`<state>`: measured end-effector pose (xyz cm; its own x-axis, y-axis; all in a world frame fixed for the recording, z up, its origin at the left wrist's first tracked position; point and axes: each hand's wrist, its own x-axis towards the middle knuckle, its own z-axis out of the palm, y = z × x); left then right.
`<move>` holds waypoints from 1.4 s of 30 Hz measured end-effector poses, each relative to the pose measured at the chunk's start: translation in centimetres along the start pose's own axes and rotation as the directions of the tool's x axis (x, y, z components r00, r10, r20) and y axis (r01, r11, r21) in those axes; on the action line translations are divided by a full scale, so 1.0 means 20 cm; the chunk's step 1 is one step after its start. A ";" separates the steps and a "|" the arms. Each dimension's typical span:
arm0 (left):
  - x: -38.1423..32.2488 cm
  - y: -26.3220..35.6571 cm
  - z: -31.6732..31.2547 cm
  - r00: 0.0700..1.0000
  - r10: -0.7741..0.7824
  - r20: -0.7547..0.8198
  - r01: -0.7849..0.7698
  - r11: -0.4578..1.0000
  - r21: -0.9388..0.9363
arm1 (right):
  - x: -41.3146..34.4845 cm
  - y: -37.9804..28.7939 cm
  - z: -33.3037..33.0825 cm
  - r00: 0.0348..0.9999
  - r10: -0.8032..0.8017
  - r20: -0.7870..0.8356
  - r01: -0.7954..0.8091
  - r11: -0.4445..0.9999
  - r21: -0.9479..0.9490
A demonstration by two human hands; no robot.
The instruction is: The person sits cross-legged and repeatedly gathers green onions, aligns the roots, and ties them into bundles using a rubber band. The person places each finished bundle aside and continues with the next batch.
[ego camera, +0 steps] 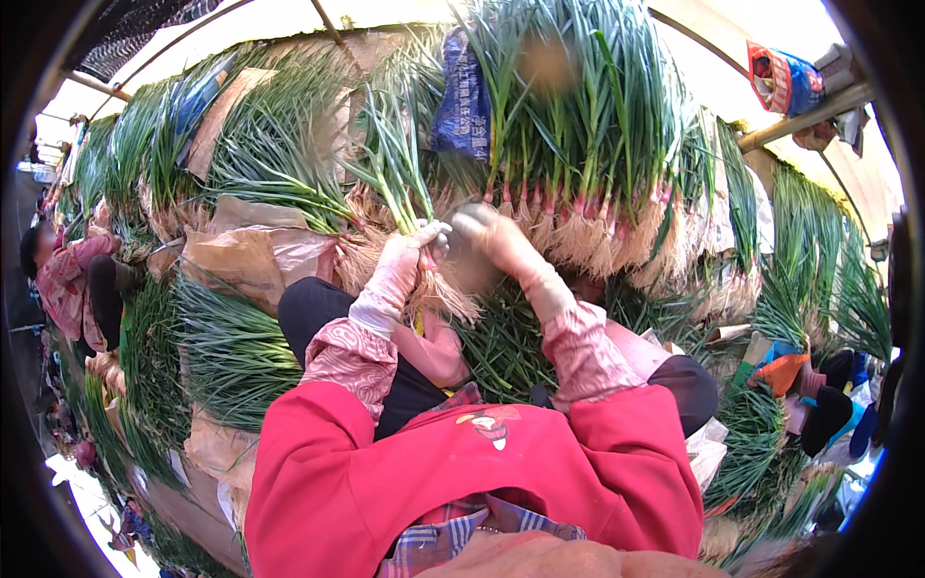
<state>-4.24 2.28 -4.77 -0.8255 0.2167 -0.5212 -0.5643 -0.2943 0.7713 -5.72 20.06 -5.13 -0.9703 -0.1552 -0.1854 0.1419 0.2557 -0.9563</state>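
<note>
My left hand point(421, 244), in a pale glove, grips a few green allium stalks point(390, 193) that look like green garlic. Their leaves point up and away, and long pale roots point(442, 289) hang below the fist. Close by on the right is my gloved right hand point(483, 222), blurred, so its finger position and any contents are unclear. Just beyond it stands a dense row of allium plants point(589, 159) with pinkish bases and straw-coloured roots. More stalks point(289, 189) lie at the left, their roots near my left wrist. Loose green leaves point(506, 347) cover the ground between my legs.
A blue printed sack point(462, 97) lies against the far plants. Brown paper sacking point(242, 249) and another leaf heap point(235, 347) are at my left. One person point(76, 282) sits at far left; another person's dark shoe point(826, 420) shows at right. A pole point(806, 115) crosses upper right.
</note>
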 end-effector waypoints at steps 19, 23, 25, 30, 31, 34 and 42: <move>-0.19 0.14 0.24 0.992 0.098 -0.074 -0.069 0.943 0.325 | -0.16 0.08 -0.17 0.790 -0.099 -0.605 0.202 0.974 0.105; -0.21 0.27 0.06 0.934 0.355 0.047 -0.358 0.920 0.158 | -0.16 0.15 -0.23 0.920 0.250 0.304 -0.128 0.920 -0.370; -0.15 0.28 0.01 0.969 0.223 0.108 -0.223 0.975 -0.016 | -0.12 0.17 -0.20 0.830 0.101 0.549 0.407 0.566 -0.718; 0.01 0.17 0.06 0.999 -0.022 0.043 0.022 1.000 -0.001 | 0.12 0.12 -0.10 0.984 0.113 -0.141 -0.168 0.860 -0.482; 0.03 0.16 0.07 0.984 -0.025 -0.176 0.052 0.987 0.150 | 0.09 0.07 -0.10 0.988 0.108 -0.110 -0.142 0.915 -0.378; 0.05 0.07 0.14 0.990 0.102 -0.094 -0.086 0.984 0.158 | -0.02 -0.06 -0.12 0.999 -0.026 -0.027 0.009 0.861 -0.509; -0.11 0.01 0.24 0.956 0.089 0.280 -0.109 0.992 0.059 | -0.13 -0.08 -0.22 0.955 0.069 0.288 -0.232 0.778 0.584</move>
<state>-2.56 6.12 -1.72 -0.8353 0.4415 -0.3276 -0.4688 -0.2606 0.8440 -4.32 24.28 -2.12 -0.8607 -0.4055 -0.3079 0.4499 -0.3226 -0.8328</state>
